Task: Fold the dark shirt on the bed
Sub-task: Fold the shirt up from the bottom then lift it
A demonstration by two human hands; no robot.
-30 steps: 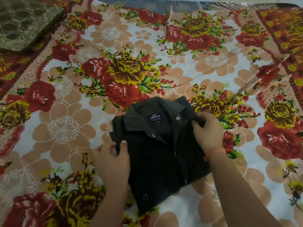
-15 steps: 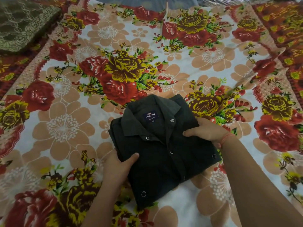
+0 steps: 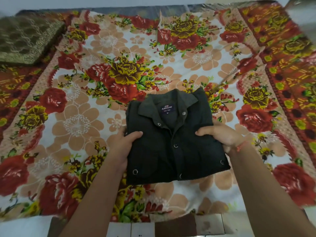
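While your left hand [image 3: 126, 144] grips the folded dark shirt [image 3: 171, 147] at its left edge, your right hand [image 3: 220, 135] grips its right edge — thumbs on top, floral bedspread [image 3: 77, 125] beneath.

The dark shirt [image 3: 171, 147] is folded into a compact rectangle, front up, with its collar at the far end and a blue ARROW label showing inside. Silver snaps dot its closed front. It sits over the near middle of the bed [image 3: 77, 125], on the floral sheet.
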